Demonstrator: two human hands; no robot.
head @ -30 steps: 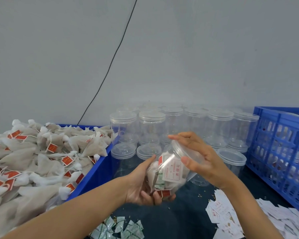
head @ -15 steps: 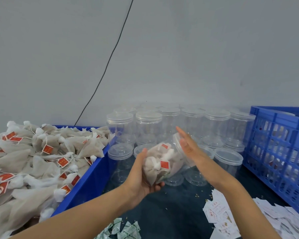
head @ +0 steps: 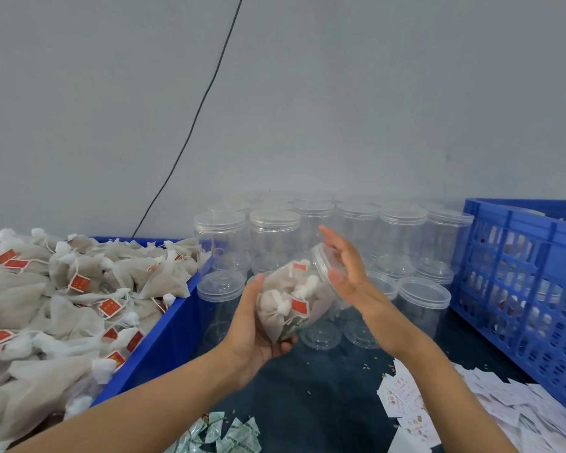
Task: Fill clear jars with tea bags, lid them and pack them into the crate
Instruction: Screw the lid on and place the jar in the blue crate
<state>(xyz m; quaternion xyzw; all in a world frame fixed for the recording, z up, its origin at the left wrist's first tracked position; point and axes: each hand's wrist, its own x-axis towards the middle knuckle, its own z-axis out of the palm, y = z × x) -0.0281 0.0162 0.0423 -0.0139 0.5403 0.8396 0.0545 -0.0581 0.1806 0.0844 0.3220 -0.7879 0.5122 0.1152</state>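
Jar (head: 286, 300) tilted in L hand (head: 252, 328); R palm (head: 347, 273) flat on lid (head: 324, 259).

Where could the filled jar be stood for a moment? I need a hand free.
Bare dark tabletop lies near you, bordered by the blue tea bag bin, the paper slips and the green sachets. Behind the filled jar, empty jars and loose lids crowd the space up to the crate.
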